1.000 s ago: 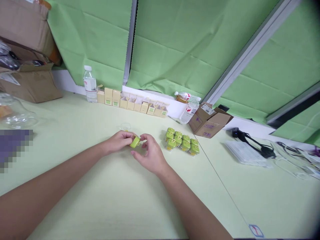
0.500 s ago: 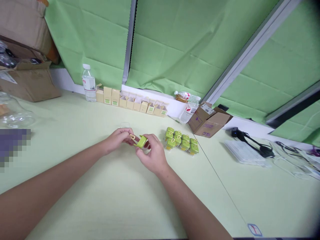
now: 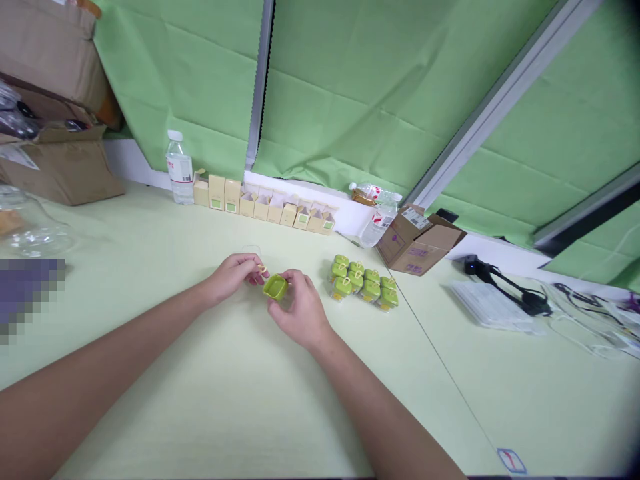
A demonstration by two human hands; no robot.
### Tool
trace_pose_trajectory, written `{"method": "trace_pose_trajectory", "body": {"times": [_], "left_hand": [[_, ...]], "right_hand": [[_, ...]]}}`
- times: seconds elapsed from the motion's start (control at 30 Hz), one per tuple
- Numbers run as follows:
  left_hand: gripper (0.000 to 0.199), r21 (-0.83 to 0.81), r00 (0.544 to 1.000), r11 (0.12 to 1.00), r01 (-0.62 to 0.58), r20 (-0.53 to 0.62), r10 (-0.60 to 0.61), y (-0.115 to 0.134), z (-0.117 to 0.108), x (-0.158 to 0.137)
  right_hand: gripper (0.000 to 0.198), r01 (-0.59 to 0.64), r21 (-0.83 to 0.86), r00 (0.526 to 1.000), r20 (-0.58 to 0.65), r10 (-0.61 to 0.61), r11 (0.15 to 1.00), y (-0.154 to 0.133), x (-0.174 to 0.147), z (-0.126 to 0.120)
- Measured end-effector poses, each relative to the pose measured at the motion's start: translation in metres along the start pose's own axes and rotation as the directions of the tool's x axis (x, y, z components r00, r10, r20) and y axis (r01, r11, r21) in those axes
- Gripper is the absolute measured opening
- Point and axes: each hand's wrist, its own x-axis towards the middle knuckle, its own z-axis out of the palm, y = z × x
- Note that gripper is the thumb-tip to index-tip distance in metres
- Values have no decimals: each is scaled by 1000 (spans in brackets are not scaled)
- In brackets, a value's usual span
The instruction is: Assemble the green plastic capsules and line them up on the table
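Note:
In the middle of the head view, my right hand [image 3: 300, 308] is closed on a small green lid [image 3: 275, 287], its hollow side turned up toward me. Just left of it, my left hand [image 3: 236, 277] pinches a small yellow loop [image 3: 262, 269]. A clear plastic container [image 3: 251, 251] stands behind my left hand, mostly hidden by it. To the right of my hands, several small clear containers with green lids [image 3: 370, 290] and pale loops are grouped in rows on the pale green table [image 3: 225, 400].
Several small cream boxes [image 3: 275, 208] line the wall, beside an upright water bottle [image 3: 179, 168]. More bottles [image 3: 377, 223] and an open cardboard box [image 3: 417, 243] stand at back right. A black headset [image 3: 505, 283] and cables lie far right; a larger carton [image 3: 65, 167] stands left.
The green lid has been tipped in my right hand, so its hollow inside now faces me. My left hand has drawn slightly back from it with the yellow loop.

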Motion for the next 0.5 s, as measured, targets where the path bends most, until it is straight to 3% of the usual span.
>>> {"method": "trace_pose_trajectory", "body": {"times": [0.3,0.5], "left_hand": [[17,-69,1000,998,4,23,-2,-3,-3,3],[16,-24,1000,999,-29,6,29,-1,-1,1]], "right_hand": [[44,116,-163,982,164,-89,980,6,-6,8],[48,113,-168,985,148,-89,979,4,-6,6]]}}
